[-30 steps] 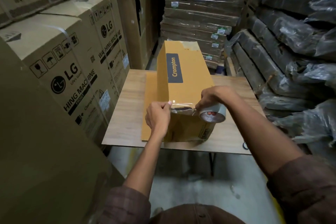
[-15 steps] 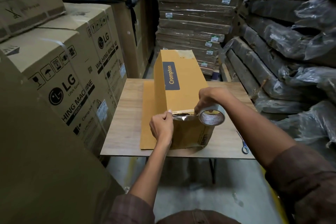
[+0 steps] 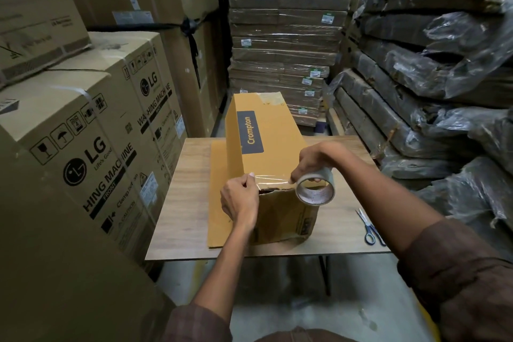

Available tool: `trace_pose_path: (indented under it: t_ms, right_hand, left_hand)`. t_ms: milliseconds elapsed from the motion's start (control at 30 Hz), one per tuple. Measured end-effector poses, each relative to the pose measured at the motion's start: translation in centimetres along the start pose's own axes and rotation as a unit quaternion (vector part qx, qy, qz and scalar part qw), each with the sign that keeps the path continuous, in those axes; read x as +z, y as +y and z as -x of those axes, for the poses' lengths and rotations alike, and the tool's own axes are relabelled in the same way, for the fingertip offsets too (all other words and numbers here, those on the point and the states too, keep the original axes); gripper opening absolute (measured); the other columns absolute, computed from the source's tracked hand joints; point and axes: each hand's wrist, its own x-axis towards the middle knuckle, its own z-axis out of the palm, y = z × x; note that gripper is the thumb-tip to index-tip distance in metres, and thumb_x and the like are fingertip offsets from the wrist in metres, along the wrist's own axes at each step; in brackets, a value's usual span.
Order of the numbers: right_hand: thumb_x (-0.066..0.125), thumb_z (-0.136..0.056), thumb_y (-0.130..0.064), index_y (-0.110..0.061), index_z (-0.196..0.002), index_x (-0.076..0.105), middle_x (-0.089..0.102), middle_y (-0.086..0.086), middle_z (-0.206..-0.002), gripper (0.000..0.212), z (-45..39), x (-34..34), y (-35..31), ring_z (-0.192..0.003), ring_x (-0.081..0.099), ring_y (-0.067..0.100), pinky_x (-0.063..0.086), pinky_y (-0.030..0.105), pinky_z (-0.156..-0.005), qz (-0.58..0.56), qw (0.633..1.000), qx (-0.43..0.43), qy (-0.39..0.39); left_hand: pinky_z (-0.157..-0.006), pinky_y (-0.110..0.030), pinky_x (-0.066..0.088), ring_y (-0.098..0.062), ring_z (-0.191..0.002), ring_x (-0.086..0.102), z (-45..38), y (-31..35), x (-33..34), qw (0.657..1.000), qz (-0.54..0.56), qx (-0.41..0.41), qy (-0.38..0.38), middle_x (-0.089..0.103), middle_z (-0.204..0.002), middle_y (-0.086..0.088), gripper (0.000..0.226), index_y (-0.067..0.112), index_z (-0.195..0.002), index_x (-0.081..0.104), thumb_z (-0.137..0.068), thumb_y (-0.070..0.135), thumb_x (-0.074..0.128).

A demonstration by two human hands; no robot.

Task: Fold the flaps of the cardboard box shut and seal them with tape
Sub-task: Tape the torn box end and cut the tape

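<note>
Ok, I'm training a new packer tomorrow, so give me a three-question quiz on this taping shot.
1. True or false: the scissors lie on the table.
2. Which hand holds the tape roll? A left hand, B right hand
3. Fill in: the brand printed on the yellow box is ____.

Key: 1 true; 2 B; 3 Crompton.
</note>
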Motion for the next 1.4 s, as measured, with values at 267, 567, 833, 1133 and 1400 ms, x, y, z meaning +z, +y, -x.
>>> trace_pose_path:
  t_ms: [267,567,833,1133,1400]
  right_hand:
    - [0.076,-0.087,-0.034,-0.006,-0.086,0.073,0.072,0.013,-0.085,0.028,1.0,3.4,9.9,-0.076,0.068,0.025,0.057,0.037,-0.071,-0.286,0.956,-0.025,-0.057]
    - [0.073,-0.09,-0.037,0.003,-0.089,0.065,0.065,0.02,-0.073,0.041,1.0,13.4,19.7,-0.058,0.062,0.028,0.047,0.032,-0.049,-0.47,0.88,0.043,-0.043]
    - [0.075,-0.089,-0.032,-0.008,-0.093,0.063,0.067,0.016,-0.095,0.027,-2.9,19.9,23.4,-0.081,0.067,0.026,0.056,0.038,-0.078,-0.542,0.837,0.067,-0.045]
    - [0.055,-0.102,-0.01,0.008,-0.117,0.056,0.072,0.016,-0.089,0.023,-5.0,30.0,23.3,-0.069,0.074,0.02,0.06,0.037,-0.077,-0.601,0.781,0.111,-0.13]
    - [0.054,-0.103,-0.012,0.005,-0.105,0.061,0.067,0.031,-0.113,0.019,-7.7,34.2,24.3,-0.071,0.065,0.021,0.053,0.023,-0.054,-0.597,0.778,0.109,-0.164]
  left_hand:
    - [-0.055,-0.034,0.05,-0.02,-0.057,0.061,-2.1,4.7,3.1,0.964,-0.105,0.169,-0.178,0.064,-0.058,-0.004,0.043,0.007,-0.065,0.07,-0.091,0.04,0.066]
    - [-0.06,-0.028,0.034,-0.018,-0.077,0.062,5.3,10.1,12.8,0.825,-0.171,0.464,-0.272,0.073,-0.085,-0.004,0.021,0.02,-0.103,0.08,-0.094,0.035,0.068]
    - [-0.066,-0.036,0.051,-0.03,-0.089,0.07,8.0,5.2,20.4,0.851,-0.218,0.398,-0.264,0.074,-0.092,-0.008,0.018,0.015,-0.097,0.08,-0.093,0.03,0.069]
    - [-0.072,-0.041,0.055,-0.033,-0.091,0.069,11.6,-4.3,25.6,0.826,-0.323,0.276,-0.371,0.073,-0.092,-0.017,0.015,0.007,-0.091,0.076,-0.092,0.016,0.065]
    - [-0.068,-0.031,0.028,-0.028,-0.096,0.061,13.0,-10.1,29.2,0.784,-0.42,0.244,-0.386,0.069,-0.099,-0.01,0.018,0.017,-0.097,0.075,-0.093,0.024,0.059]
